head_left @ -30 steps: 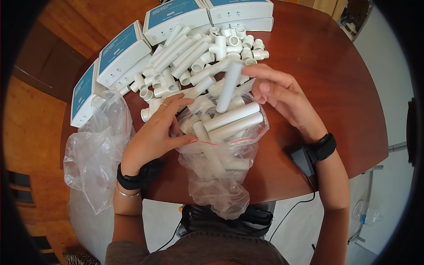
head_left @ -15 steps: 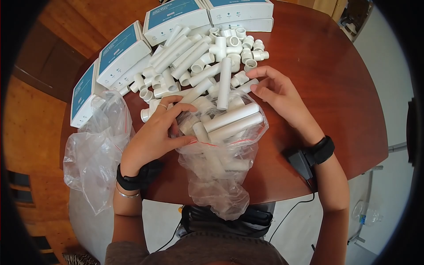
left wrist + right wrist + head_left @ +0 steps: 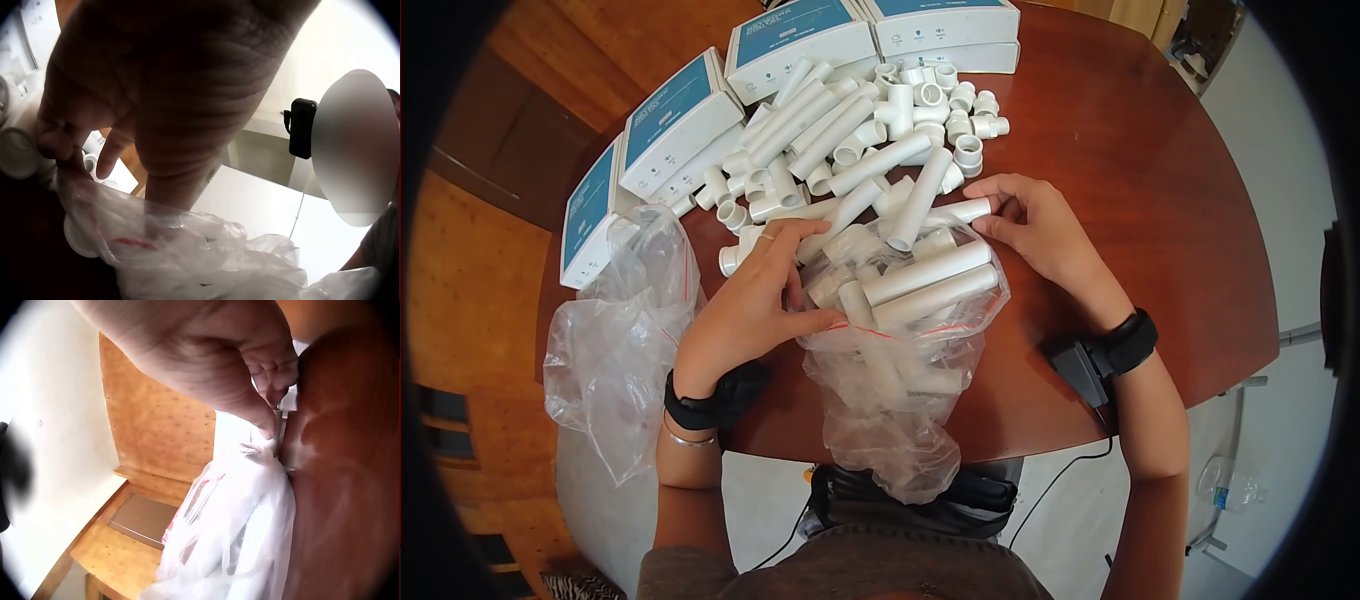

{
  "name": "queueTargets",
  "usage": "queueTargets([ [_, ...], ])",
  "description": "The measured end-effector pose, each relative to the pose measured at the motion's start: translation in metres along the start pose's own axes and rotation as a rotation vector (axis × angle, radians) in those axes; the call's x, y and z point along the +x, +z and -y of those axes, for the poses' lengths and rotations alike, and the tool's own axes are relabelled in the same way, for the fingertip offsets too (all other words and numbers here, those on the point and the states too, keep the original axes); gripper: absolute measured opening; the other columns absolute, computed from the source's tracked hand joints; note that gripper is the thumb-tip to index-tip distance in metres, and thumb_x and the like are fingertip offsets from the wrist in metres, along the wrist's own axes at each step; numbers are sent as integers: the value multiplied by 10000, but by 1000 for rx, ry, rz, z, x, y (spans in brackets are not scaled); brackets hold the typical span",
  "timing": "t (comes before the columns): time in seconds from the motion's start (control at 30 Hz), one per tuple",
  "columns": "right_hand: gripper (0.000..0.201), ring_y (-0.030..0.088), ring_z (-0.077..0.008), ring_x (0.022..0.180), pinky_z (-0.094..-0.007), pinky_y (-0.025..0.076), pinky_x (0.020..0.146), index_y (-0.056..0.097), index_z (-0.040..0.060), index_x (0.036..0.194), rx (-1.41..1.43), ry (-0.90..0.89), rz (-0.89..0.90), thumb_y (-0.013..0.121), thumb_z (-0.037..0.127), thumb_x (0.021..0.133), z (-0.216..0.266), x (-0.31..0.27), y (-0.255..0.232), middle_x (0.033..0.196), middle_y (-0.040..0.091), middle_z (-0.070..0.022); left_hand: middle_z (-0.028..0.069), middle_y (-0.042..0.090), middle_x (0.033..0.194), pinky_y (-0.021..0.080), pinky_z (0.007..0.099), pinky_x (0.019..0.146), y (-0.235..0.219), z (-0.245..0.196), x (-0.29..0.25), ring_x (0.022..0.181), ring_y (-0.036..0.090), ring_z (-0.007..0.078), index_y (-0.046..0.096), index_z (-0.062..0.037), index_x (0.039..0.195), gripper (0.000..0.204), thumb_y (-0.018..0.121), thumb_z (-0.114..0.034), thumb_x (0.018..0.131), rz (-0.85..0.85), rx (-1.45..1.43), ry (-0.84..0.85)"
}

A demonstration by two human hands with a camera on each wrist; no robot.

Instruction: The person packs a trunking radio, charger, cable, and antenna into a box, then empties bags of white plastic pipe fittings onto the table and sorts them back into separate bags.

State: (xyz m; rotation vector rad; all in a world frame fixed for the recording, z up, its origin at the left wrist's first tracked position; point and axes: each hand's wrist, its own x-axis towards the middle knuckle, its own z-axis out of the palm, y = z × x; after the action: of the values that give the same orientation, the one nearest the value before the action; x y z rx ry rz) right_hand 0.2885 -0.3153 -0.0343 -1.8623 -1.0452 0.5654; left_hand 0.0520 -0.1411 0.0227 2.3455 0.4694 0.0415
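Observation:
A clear plastic zip bag [image 3: 900, 375] with a red seal line lies over the table's front edge, its mouth toward the pile and filled with white pipe pieces. My left hand [image 3: 745, 300] holds the bag's mouth at its left side, thumb at the rim, fingers spread over the far edge; plastic covers the thumb in the left wrist view. With thumb and fingertips, my right hand [image 3: 1040, 235] pinches the right end of a short white pipe [image 3: 962, 211] just beyond the bag's mouth. Another pipe [image 3: 920, 200] leans across the far rim, tilted.
Beyond the bag is a heap of white pipes [image 3: 830, 130], with elbows, tees and couplings [image 3: 968, 152]. Blue-and-white boxes [image 3: 680, 125] line the far left edge. A second plastic bag [image 3: 615, 350] lies at left, and a cable [image 3: 1065, 460] hangs from the right wrist device.
My right hand let go of a pipe at the bag's far rim, and that pipe tipped rightward. The hand then moved slightly down onto the end of another pipe. The left hand stayed put.

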Motion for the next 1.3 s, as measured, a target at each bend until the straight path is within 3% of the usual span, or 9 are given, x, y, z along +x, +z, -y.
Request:
queueTargets([
  [0.17,219,531,-110,682,-245,471,628,652,47,1030,140,-152,-217,650,-3,817,-2,3,6,868,566,-40,53,475,1046,437,235,628,1,2,0,661,501,101,461,-87,1292,702,793,-78,674,-30,-2,42],
  [0.23,208,535,-99,701,-225,472,640,636,45,1053,236,-174,-368,588,-25,863,0,3,5,876,558,-27,72,481,1147,441,234,625,0,5,0,678,507,97,464,-85,1300,706,791,-81,674,27,35,-2],
  [0.37,206,540,-93,706,-214,472,650,616,32,1086,491,-180,-349,562,-5,891,6,4,2,881,572,-14,96,437,1316,449,232,629,-2,6,0,685,513,98,465,-85,1312,712,790,-88,678,57,54,-16],
  [0.47,198,546,-77,719,-213,474,677,601,16,1101,574,-200,-152,537,16,914,13,0,0,879,592,-2,101,405,1366,457,232,644,0,8,-1,688,513,103,483,-82,1309,700,790,-99,680,37,27,13],
  [0.53,206,542,-58,736,-212,470,703,604,20,1113,642,-205,178,536,31,919,18,-4,1,853,606,4,89,424,1321,466,237,659,0,9,-1,704,512,106,508,-78,1300,684,785,-84,674,22,1,21],
  [0.67,191,524,-47,739,-206,457,706,677,37,1047,538,-266,280,662,71,859,21,-7,5,822,604,22,80,421,1309,472,240,674,0,9,-1,724,513,106,523,-71,1289,667,771,-60,669,15,12,10],
  [0.73,170,523,-49,739,-219,456,698,706,42,990,561,-224,276,707,77,824,26,-9,3,802,598,32,118,414,1293,479,271,688,-1,10,0,714,538,143,505,-49,1292,664,789,-179,706,28,5,30],
  [1.03,240,498,-111,832,-253,412,756,728,84,931,349,-384,342,800,95,702,18,-8,1,872,555,11,73,452,1271,468,237,628,-2,-1,-1,661,504,112,513,-73,1256,665,798,-102,656,19,30,-15],
  [1.3,393,482,-148,1026,-275,411,869,654,106,1067,279,-156,328,800,162,706,29,-11,-1,1083,518,-10,68,483,1169,450,247,602,-1,8,-1,643,474,117,508,-79,1268,693,823,-167,657,-2,82,33],
])
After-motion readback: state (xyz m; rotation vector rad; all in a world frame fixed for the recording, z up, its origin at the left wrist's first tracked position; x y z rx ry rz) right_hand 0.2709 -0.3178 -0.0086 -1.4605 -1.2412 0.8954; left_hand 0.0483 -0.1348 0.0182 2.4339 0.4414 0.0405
